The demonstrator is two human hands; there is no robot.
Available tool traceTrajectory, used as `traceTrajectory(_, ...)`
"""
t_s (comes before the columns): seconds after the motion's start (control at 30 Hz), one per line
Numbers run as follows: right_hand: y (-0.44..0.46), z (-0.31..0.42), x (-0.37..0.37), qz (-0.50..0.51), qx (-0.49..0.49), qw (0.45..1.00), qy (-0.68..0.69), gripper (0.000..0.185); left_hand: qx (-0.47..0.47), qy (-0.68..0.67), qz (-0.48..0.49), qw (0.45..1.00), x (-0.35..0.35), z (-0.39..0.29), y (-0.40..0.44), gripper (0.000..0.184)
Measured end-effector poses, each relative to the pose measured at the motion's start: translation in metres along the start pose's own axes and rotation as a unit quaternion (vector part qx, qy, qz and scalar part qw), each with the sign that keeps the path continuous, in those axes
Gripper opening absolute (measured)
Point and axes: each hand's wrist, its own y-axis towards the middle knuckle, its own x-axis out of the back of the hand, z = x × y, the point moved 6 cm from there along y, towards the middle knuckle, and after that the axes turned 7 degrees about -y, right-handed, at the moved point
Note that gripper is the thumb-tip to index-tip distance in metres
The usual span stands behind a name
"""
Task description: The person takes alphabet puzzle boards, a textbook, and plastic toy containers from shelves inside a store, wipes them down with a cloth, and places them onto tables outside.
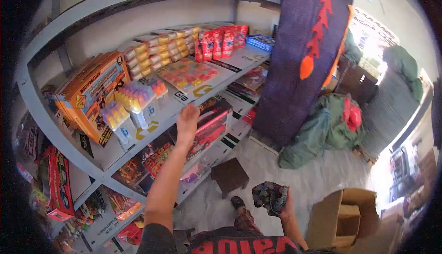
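My left hand [188, 118] is at the front edge of the upper grey shelf [171, 116], its fingers bunched together over the rim. Just behind it, flat packs of small colourful pieces [189, 73] lie on the shelf. Further left stand clear packs with purple and yellow pieces [133, 98] and an orange box marked MULTIFUNCTION [94, 95]. Low on the right, my right hand [287, 208] is closed around a crumpled, dark, patterned cloth-like bundle [268, 198], held above the floor. Its exact kind is not plain.
Stacked yellow-and-white packs [159, 49] and red pouches [221, 42] line the shelf's back. A small dark stool [230, 175] stands on the floor before the rack. An open cardboard box [324, 217] is at lower right. Green sacks [313, 129] sit beside a tall dark panel [294, 70].
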Motion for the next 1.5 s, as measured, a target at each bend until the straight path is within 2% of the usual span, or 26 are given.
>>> traceTrajectory(0.03, 0.022, 0.010, -0.013, 0.027, -0.023, 0.999, -0.001, 0.066, -0.055, 0.005, -0.015, 0.998, 0.004, 0.026, 0.048, 0.050)
traceTrajectory(0.13, 0.092, 0.046, -0.034, 0.073, -0.074, 0.995, -0.003, 0.067, -0.010, 0.080, -0.103, 0.991, -0.001, 0.040, 0.125, 0.063)
traceTrajectory(0.17, 0.112, 0.055, -0.039, 0.079, -0.093, 0.992, 0.003, 0.067, -0.051, 0.174, -0.115, 0.977, 0.030, 0.094, 0.184, 0.075)
traceTrajectory(0.2, 0.135, 0.067, -0.041, 0.087, -0.103, 0.991, 0.007, 0.067, -0.055, 0.184, -0.123, 0.974, 0.032, 0.095, 0.203, 0.075)
traceTrajectory(0.27, 0.182, 0.088, -0.032, 0.061, -0.115, 0.991, -0.025, 0.066, 0.039, 0.222, -0.188, 0.956, 0.040, 0.099, 0.228, 0.082)
traceTrajectory(0.3, 0.201, 0.098, -0.034, 0.075, -0.126, 0.989, -0.025, 0.067, 0.100, 0.264, -0.165, 0.945, 0.042, 0.091, 0.232, 0.086)
traceTrajectory(0.43, 0.271, 0.123, -0.029, 0.086, -0.115, 0.988, -0.058, 0.069, 0.140, 0.220, -0.213, 0.942, 0.041, 0.081, 0.224, 0.080)
traceTrajectory(0.5, 0.282, 0.131, -0.041, 0.098, -0.142, 0.982, -0.071, 0.070, 0.087, 0.086, -0.190, 0.974, 0.034, 0.072, 0.218, 0.068)
traceTrajectory(0.6, 0.305, 0.126, -0.047, 0.122, -0.188, 0.971, -0.078, 0.072, 0.122, 0.005, -0.221, 0.968, 0.039, 0.073, 0.214, 0.062)
traceTrajectory(0.73, 0.330, 0.113, -0.043, 0.135, -0.175, 0.972, -0.086, 0.067, 0.104, 0.110, -0.210, 0.966, 0.040, 0.060, 0.226, 0.059)
traceTrajectory(0.8, 0.329, 0.114, -0.056, 0.146, -0.205, 0.966, -0.063, 0.066, 0.258, 0.148, -0.213, 0.931, 0.049, 0.081, 0.237, 0.054)
traceTrajectory(0.83, 0.326, 0.115, -0.064, 0.154, -0.230, 0.960, -0.042, 0.065, 0.255, 0.152, -0.215, 0.930, 0.030, 0.067, 0.231, 0.054)
traceTrajectory(0.9, 0.326, 0.118, -0.068, 0.151, -0.213, 0.964, -0.054, 0.067, 0.152, -0.071, -0.212, 0.963, -0.032, 0.028, 0.210, 0.040)
traceTrajectory(0.93, 0.326, 0.120, -0.070, 0.145, -0.192, 0.968, -0.069, 0.070, 0.150, -0.065, -0.211, 0.964, -0.015, 0.045, 0.215, 0.040)
traceTrajectory(0.97, 0.324, 0.123, -0.076, 0.148, -0.192, 0.968, -0.063, 0.070, -0.095, 0.184, -0.120, 0.971, 0.006, 0.045, 0.229, 0.036)
traceTrajectory(1.0, 0.322, 0.130, -0.085, 0.149, -0.180, 0.971, -0.050, 0.067, -0.328, 0.408, -0.013, 0.852, -0.002, 0.041, 0.223, 0.032)
traceTrajectory(1.03, 0.321, 0.138, -0.093, 0.150, -0.169, 0.973, -0.037, 0.065, -0.332, 0.412, -0.010, 0.849, -0.018, 0.025, 0.211, 0.032)
traceTrajectory(1.07, 0.322, 0.145, -0.101, 0.155, -0.169, 0.973, -0.032, 0.065, -0.207, 0.154, -0.109, 0.960, -0.028, 0.004, 0.194, 0.030)
traceTrajectory(1.1, 0.325, 0.154, -0.110, 0.165, -0.168, 0.972, -0.008, 0.062, -0.061, -0.120, -0.196, 0.971, -0.038, 0.000, 0.175, 0.027)
traceTrajectory(1.13, 0.329, 0.161, -0.122, 0.175, -0.167, 0.970, 0.016, 0.059, -0.056, -0.112, -0.206, 0.971, -0.042, -0.010, 0.158, 0.027)
traceTrajectory(1.3, 0.324, 0.221, -0.238, 0.215, 0.068, 0.969, -0.104, 0.055, -0.089, -0.049, -0.204, 0.974, -0.059, -0.054, 0.066, 0.035)
traceTrajectory(1.33, 0.333, 0.217, -0.257, 0.287, 0.110, 0.945, -0.113, 0.056, -0.112, -0.061, -0.189, 0.974, -0.063, -0.061, 0.047, 0.038)
traceTrajectory(1.37, 0.358, 0.212, -0.261, 0.285, 0.230, 0.884, -0.291, 0.056, -0.111, -0.061, -0.200, 0.972, -0.063, -0.063, 0.026, 0.038)
traceTrajectory(1.43, 0.292, 0.227, -0.359, 0.347, 0.338, 0.788, -0.381, 0.053, -0.053, -0.109, -0.211, 0.970, -0.063, -0.059, -0.013, 0.043)
traceTrajectory(1.47, 0.271, 0.228, -0.396, 0.333, 0.488, 0.686, -0.425, 0.049, -0.052, -0.112, -0.223, 0.967, -0.064, -0.061, -0.031, 0.043)
traceTrajectory(1.5, 0.248, 0.219, -0.419, 0.338, 0.523, 0.620, -0.477, 0.048, -0.046, -0.148, -0.204, 0.967, -0.067, -0.062, -0.048, 0.044)
